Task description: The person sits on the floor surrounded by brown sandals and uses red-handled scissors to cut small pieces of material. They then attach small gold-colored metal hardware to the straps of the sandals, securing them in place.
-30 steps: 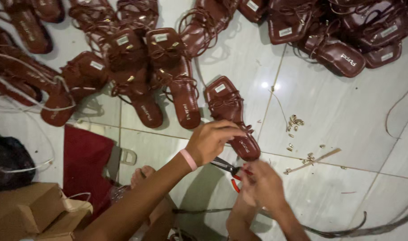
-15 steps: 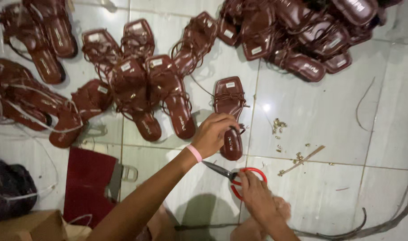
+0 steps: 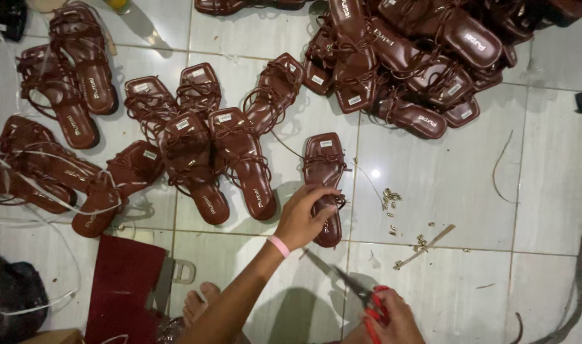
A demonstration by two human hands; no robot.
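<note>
One view, head camera. My left hand (image 3: 304, 216) grips brown sandal (image 3: 324, 185) on white tile floor (image 3: 456, 191), fingers curled over its straps. My right hand (image 3: 393, 315) closed round red-handled scissors (image 3: 348, 283), blades pointing toward sandal. Sandal pile (image 3: 418, 51) well beyond.

The left hand (image 3: 305, 215) reaches forward on an outstretched bare arm, palm down, fingers curled over the heel end of a brown sandal (image 3: 324, 167). The right hand (image 3: 393, 316) sits nearer the body, right of that sandal, fist closed around red scissor handles.
</note>
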